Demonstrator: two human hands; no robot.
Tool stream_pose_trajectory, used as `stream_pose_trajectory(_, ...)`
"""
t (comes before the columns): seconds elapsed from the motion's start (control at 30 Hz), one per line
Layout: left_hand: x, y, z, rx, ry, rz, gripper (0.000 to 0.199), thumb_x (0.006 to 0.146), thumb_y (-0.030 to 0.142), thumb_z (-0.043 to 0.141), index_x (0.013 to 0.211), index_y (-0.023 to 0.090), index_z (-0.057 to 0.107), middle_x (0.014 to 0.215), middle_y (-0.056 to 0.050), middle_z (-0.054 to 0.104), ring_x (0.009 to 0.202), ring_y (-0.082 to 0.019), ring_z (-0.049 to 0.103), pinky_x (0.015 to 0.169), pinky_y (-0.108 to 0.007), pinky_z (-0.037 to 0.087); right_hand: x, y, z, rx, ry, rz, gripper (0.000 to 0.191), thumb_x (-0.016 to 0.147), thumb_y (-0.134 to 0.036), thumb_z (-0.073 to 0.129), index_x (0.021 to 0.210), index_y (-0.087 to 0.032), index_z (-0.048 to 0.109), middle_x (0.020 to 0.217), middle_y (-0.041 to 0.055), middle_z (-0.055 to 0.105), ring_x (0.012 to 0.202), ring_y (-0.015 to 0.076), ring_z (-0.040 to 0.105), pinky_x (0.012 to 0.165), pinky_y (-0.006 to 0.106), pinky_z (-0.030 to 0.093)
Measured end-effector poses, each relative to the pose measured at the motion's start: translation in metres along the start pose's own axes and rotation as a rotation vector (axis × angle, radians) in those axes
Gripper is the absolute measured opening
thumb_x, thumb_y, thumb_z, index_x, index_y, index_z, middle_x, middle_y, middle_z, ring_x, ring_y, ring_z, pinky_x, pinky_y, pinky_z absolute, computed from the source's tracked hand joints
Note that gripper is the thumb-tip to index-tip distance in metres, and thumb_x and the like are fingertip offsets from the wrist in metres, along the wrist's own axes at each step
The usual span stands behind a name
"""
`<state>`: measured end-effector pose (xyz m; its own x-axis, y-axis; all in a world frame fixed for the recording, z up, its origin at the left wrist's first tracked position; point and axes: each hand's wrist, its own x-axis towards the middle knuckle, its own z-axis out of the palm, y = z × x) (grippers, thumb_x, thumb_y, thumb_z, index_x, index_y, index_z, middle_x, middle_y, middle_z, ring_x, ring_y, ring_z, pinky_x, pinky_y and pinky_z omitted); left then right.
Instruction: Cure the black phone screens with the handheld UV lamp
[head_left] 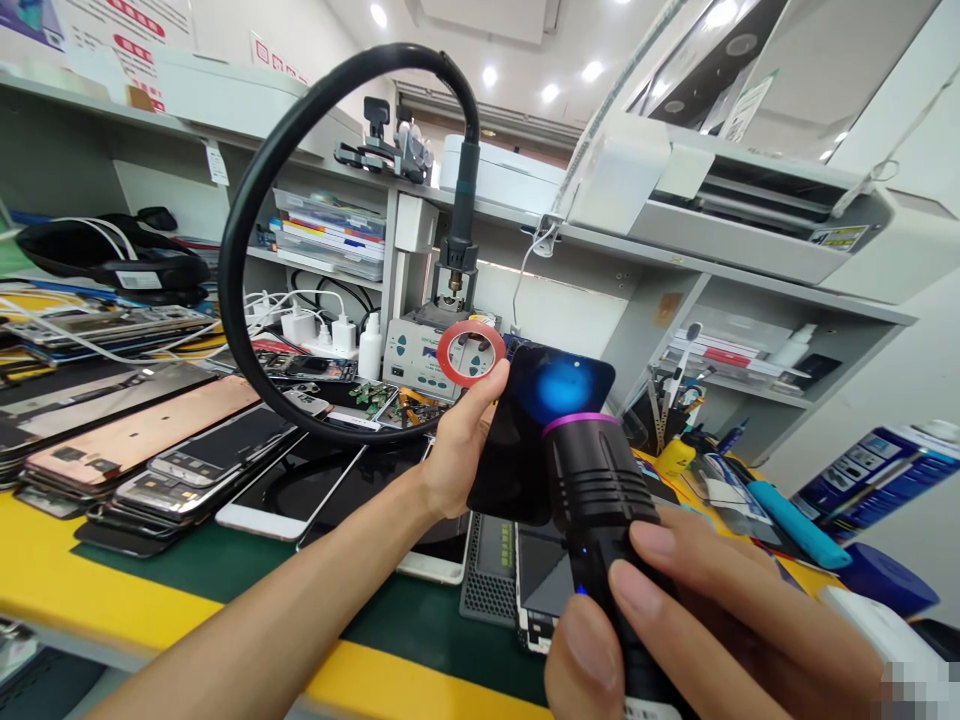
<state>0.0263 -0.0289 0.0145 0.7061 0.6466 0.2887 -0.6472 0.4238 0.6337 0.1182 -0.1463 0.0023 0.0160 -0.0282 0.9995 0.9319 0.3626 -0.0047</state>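
Flashlight [600,480] clasped in right hand [735,600], fingers curled; blue light [562,390] falls on phone [510,450], which left hand [459,450], closed round its edge, holds raised above green mat [420,620], likely so its face meets the beam.

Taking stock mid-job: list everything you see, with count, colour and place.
Phone: 1, black, centre
Flashlight: 1, black with purple rim, before the phone
Tape roll: 1, red, left of the phone
Hose: 1, black, looped, centre left
Control box: 1, pale grey, behind the tape roll
Bottle: 1, white, left of the control box
Phones and parts: many, mixed, left and centre
Case: 1, black, far left
Can: 1, blue and white, far right
Machine: 1, white and grey, upper right
Bench: 1, yellow, bottom
Mat: 1, green, on the bench
Small clutter: uncountable, mixed, throughout
Left hand: 1, bare, holding the phone
Right hand: 1, bare, gripping the flashlight
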Motion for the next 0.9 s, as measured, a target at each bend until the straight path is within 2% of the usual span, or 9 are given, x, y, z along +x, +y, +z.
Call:
stream_pose_trajectory(0.2, -0.0001, -0.0011, -0.0014, -0.004, -0.032, -0.041, 0.065, 0.094, 0.06, 0.049, 0.131, 0.01, 0.066, 0.108, -0.016, 0.076, 0.105, -0.035, 0.071, 0.095, -0.042, 0.053, 0.0002, -0.0021, 0.0009, -0.022, 0.001, -0.036, 0.011, 0.089, -0.036, 0.058, 0.084, -0.026, 0.057, 0.092, 0.0044, 0.05, 0.077, 0.0168, 0.053, 0.071, 0.036, 0.06)
stream_pose_trajectory(0.37, 0.0005, -0.0018, -0.0029, 0.003, -0.038, -0.042, 0.066, 0.092, 0.062, 0.052, 0.129, 0.01, 0.067, 0.108, -0.015, 0.076, 0.106, -0.035, 0.071, 0.096, -0.042, 0.053, 0.001, -0.0089, 0.0004, -0.058, -0.009, 0.053, 0.013, 0.092, -0.036, 0.057, 0.084, -0.026, 0.055, 0.093, 0.0048, 0.05, 0.08, 0.0167, 0.053, 0.075, 0.038, 0.061)
stream_pose_trajectory(0.6, -0.0004, -0.0009, -0.0002, -0.003, 0.008, 0.007, 0.06, 0.094, 0.057, 0.053, 0.129, 0.011, 0.067, 0.107, -0.014, 0.076, 0.107, -0.035, 0.071, 0.096, -0.042, 0.053, -0.0008, -0.0077, 0.0001, -0.022, 0.014, 0.054, 0.011, 0.089, -0.035, 0.06, 0.082, -0.026, 0.057, 0.093, 0.0042, 0.052, 0.08, 0.0173, 0.055, 0.074, 0.038, 0.06)
stream_pose_trajectory(0.77, -0.0006, -0.0011, -0.0016, -0.009, 0.0, -0.001, 0.059, 0.092, 0.057, 0.056, 0.128, 0.012, 0.068, 0.106, -0.014, 0.077, 0.107, -0.035, 0.071, 0.096, -0.043, 0.053, -0.0004, -0.0083, 0.0007, -0.004, 0.022, 0.111, 0.009, 0.087, -0.032, 0.062, 0.082, -0.026, 0.058, 0.094, 0.0037, 0.052, 0.082, 0.0177, 0.056, 0.075, 0.04, 0.059)
stream_pose_trajectory(0.83, -0.0003, -0.0016, -0.0039, -0.016, -0.025, -0.039, 0.061, 0.091, 0.06, 0.056, 0.126, 0.013, 0.069, 0.105, -0.013, 0.077, 0.108, -0.037, 0.07, 0.096, -0.045, 0.053, 0.0013, -0.0059, 0.0013, -0.009, 0.038, 0.08, 0.009, 0.087, -0.032, 0.062, 0.082, -0.026, 0.057, 0.094, 0.004, 0.052, 0.082, 0.0181, 0.056, 0.075, 0.04, 0.059)
stream_pose_trajectory(0.9, 0.0002, -0.0017, -0.0064, -0.021, -0.065, -0.079, 0.064, 0.088, 0.064, 0.057, 0.124, 0.013, 0.071, 0.104, -0.014, 0.077, 0.109, -0.038, 0.07, 0.095, -0.046, 0.054, 0.0036, -0.0014, 0.0019, -0.016, 0.035, -0.034, 0.006, 0.087, -0.029, 0.06, 0.089, -0.025, 0.056, 0.093, 0.005, 0.052, 0.08, 0.0185, 0.056, 0.073, 0.041, 0.06)
